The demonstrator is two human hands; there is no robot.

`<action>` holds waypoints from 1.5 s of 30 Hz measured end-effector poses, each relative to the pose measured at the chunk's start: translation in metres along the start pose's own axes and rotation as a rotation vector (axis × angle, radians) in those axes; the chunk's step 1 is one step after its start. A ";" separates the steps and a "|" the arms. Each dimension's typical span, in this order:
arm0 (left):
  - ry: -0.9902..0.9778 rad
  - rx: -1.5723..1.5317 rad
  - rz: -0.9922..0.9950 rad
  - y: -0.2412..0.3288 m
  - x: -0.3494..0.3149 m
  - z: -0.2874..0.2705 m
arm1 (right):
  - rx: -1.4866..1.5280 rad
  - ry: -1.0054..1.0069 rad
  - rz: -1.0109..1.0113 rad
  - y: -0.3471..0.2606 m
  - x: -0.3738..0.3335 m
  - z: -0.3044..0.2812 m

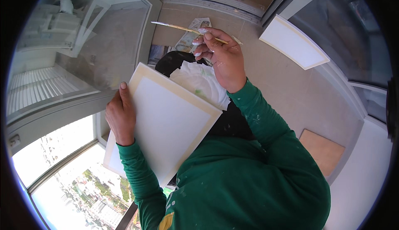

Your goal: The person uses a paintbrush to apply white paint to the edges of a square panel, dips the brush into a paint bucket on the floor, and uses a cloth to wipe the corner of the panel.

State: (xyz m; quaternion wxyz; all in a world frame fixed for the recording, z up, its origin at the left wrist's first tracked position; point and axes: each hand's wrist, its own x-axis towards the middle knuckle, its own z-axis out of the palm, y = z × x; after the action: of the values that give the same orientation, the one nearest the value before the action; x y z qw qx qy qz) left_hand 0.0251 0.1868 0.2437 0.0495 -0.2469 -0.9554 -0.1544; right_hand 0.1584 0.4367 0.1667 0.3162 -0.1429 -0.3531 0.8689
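Pinching a slim paintbrush [183, 28] between thumb and fingers, the right hand [224, 57] hovers beyond the far side of a white board [172, 120], whose left edge the left hand [121, 115] clamps, fingers apparently curled behind.

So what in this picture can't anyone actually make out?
All in the head view:
Left hand: most fingers, hidden behind the white board.
Stained white sheet: one side, covered by the board.
Paintbrush: part of its handle, blocked by the right hand.
Newspaper: its print, too small to read.
Buildings outside: details, too small and washed out by glare.
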 end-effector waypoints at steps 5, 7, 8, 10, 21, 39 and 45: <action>0.088 -0.176 -0.139 -0.026 0.001 -0.034 | 0.012 -0.007 0.162 0.045 -0.008 -0.004; 0.162 -0.290 -0.215 -0.041 -0.003 -0.051 | -0.014 -0.017 0.180 0.047 -0.012 -0.008; 0.142 -0.320 -0.267 -0.052 -0.005 -0.064 | -0.032 -0.033 0.182 0.046 -0.012 -0.006; 0.238 -0.340 -0.319 -0.063 -0.009 -0.079 | -0.074 -0.069 0.170 0.039 -0.013 -0.001; 0.484 -0.513 -0.537 -0.163 -0.084 -0.119 | -0.346 -0.320 -0.091 -0.018 -0.001 0.038; 0.574 -0.386 -0.731 -0.236 -0.185 -0.105 | -0.133 -0.758 1.014 0.170 0.068 0.136; 0.553 -0.492 -0.797 -0.236 -0.197 -0.109 | -0.115 -0.795 1.119 0.160 0.053 0.187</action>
State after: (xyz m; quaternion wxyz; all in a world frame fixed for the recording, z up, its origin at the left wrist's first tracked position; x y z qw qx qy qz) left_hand 0.0840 -0.1336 0.2495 0.1772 0.1798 -0.8621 -0.4393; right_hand -0.0415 0.2853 0.1859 -0.3413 0.0092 -0.3608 0.8679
